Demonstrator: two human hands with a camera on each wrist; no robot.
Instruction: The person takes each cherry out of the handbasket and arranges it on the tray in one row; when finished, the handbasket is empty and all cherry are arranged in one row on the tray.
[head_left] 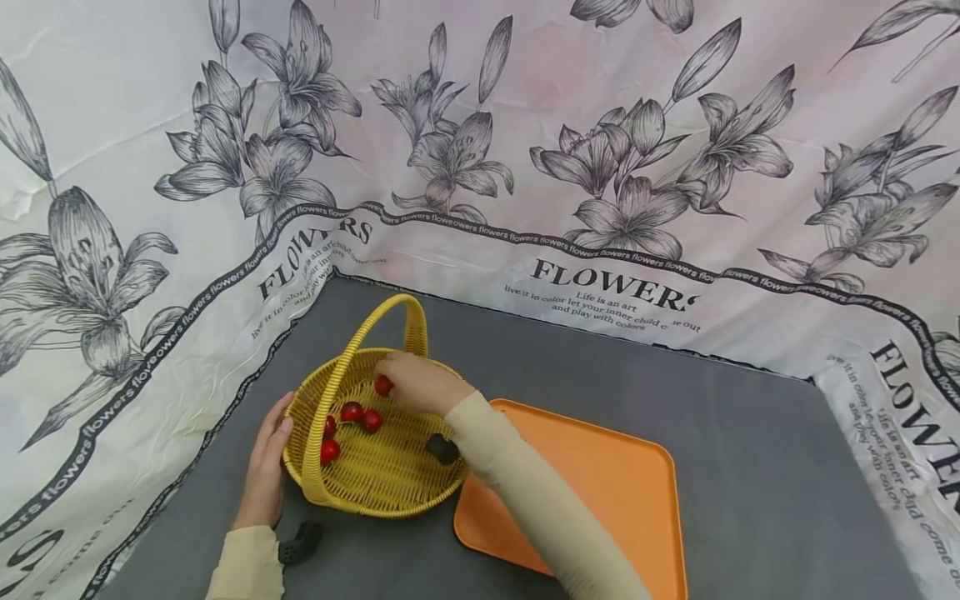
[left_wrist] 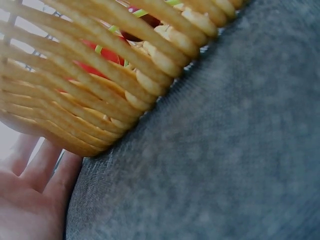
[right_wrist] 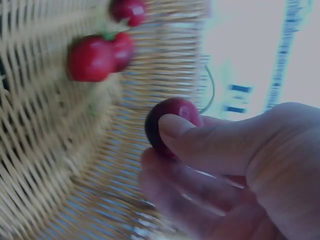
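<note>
While the left hand (head_left: 266, 454), fingers extended, touches a round yellow wicker basket (head_left: 375, 482) in the head view, the right hand (head_left: 420, 385) pinches a glossy red cherry (head_left: 383, 386) within. Left wrist: fingers against its weave. Right wrist: cherry between thumb and fingertips.

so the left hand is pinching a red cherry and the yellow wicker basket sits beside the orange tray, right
Wrong hand: the right hand pinches the red cherry, as the right wrist view shows. The yellow wicker basket does sit beside the orange tray.
</note>
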